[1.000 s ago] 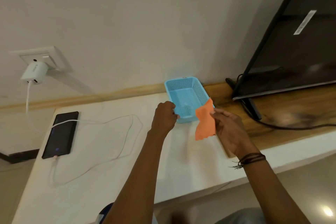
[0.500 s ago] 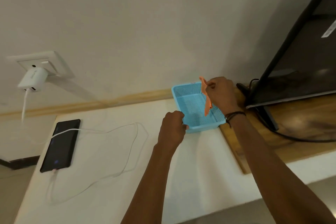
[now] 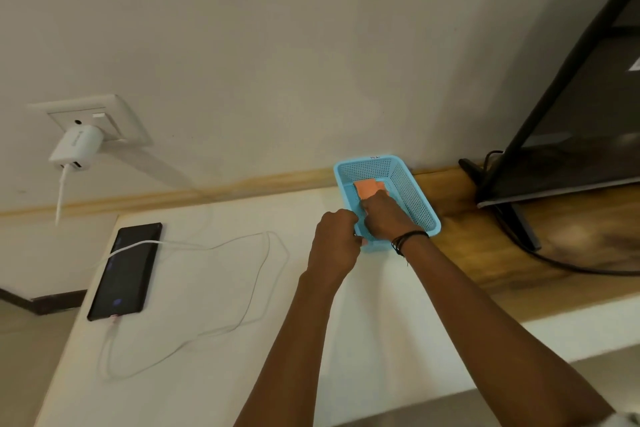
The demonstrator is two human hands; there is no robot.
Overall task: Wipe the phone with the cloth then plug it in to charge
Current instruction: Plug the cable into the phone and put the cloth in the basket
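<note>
No text can be read. The charger [image 3: 77, 146] bears a faint grey mark, the basket [image 3: 412, 184] rim a small dark scribble, and the TV [image 3: 588, 114] a white sticker; all are too blurred to make out.

The right hand [image 3: 384, 215] covers the near part of the cloth [image 3: 367, 188] in the basket [image 3: 414, 191], so its fingertips cannot be seen. The left hand [image 3: 334, 243] hides the basket's near corner. The TV [image 3: 571, 135] is cut off at the right and top edges. The cable [image 3: 242, 291] fades into the white table [image 3: 207, 374] in places. The small print on the charger [image 3: 78, 147] is too tiny to read.
</note>
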